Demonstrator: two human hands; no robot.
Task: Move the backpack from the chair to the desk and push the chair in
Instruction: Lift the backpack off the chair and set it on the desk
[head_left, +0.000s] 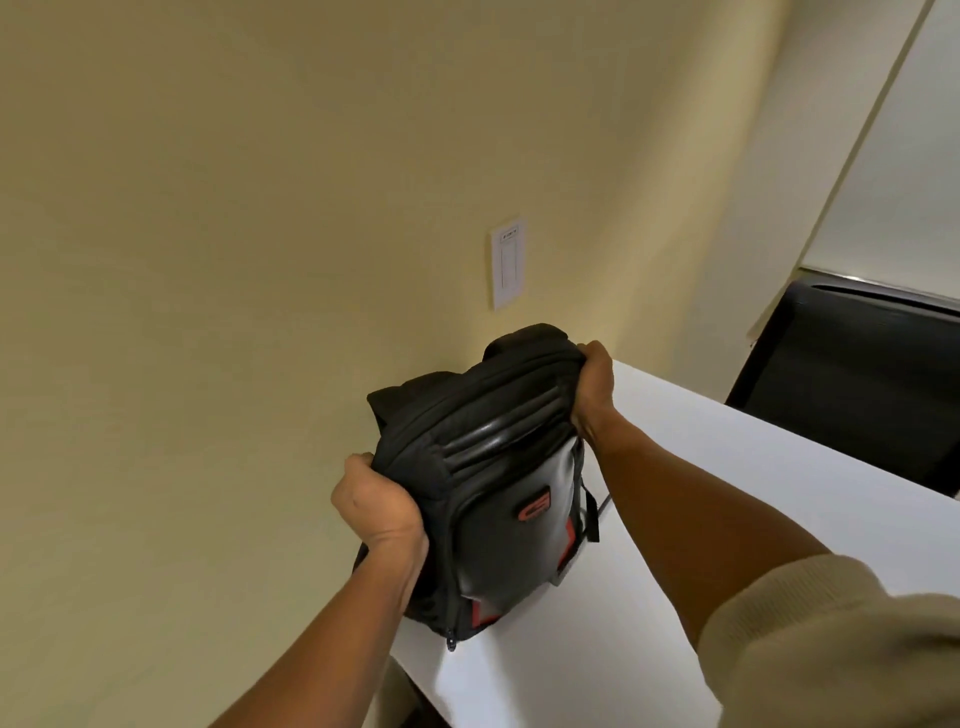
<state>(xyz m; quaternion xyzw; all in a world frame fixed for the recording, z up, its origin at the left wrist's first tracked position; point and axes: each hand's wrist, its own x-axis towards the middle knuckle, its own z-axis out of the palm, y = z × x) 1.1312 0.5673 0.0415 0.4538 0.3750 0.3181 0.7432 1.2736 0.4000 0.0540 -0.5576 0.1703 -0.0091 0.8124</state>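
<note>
The left hand (382, 506) is clenched on the near top corner of the black backpack (488, 478). Between both hands the backpack stands upright on the white desk (675, 519), at its wall-side edge. The right hand (595, 379) grips the far top corner. Beyond the right arm sits a black chair (857, 374).

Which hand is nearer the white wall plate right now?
Right. The right hand grips the backpack's far top corner, just below and right of the wall plate. The left hand grips the near side, lower and farther away.
</note>
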